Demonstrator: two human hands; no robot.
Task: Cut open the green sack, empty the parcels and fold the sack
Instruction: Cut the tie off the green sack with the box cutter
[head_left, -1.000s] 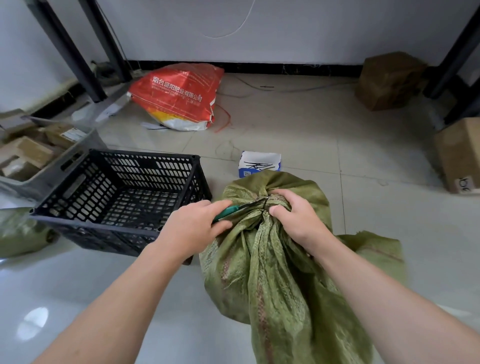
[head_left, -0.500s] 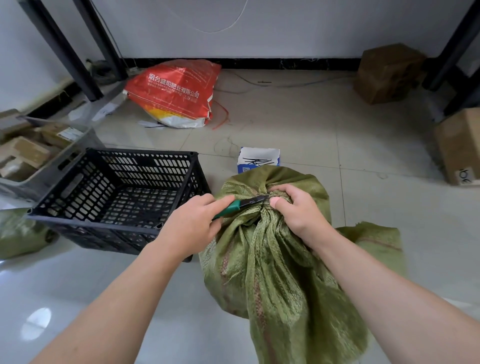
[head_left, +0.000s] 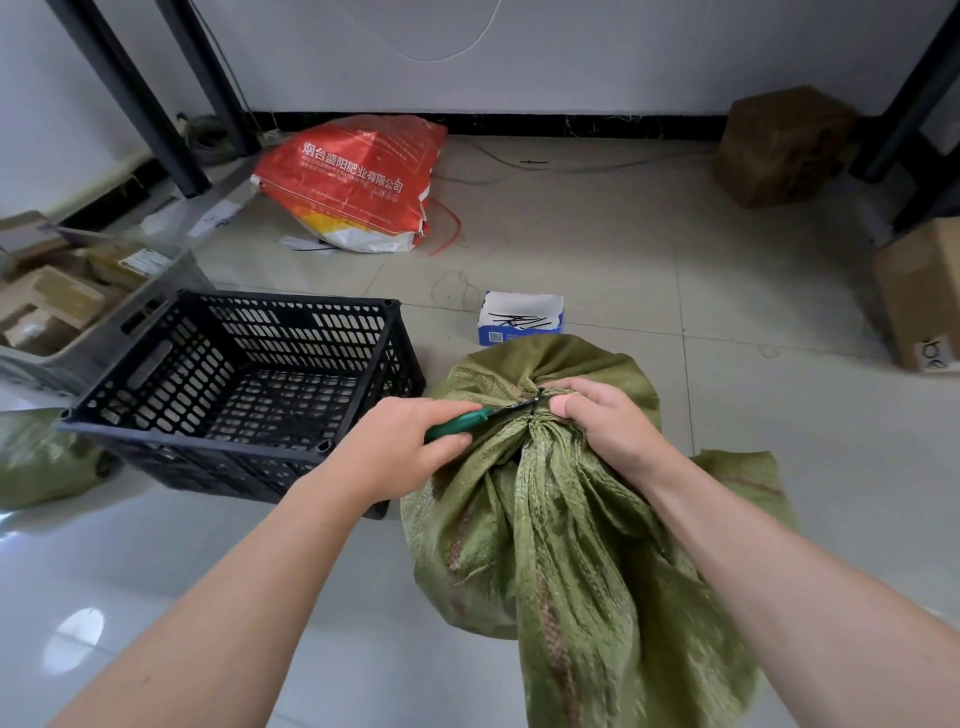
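Glossy pale tiled floor (head_left: 597, 249) reflects a lamp at near left. The far white wall (head_left: 571, 57) meets a black skirting strip (head_left: 519, 124). Dark metal shelf legs (head_left: 135, 93) stand far left and right.

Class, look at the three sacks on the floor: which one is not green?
The red-and-white printed sack lying near the back wall. The green sack being cut open and the one left of the black crate are both green.
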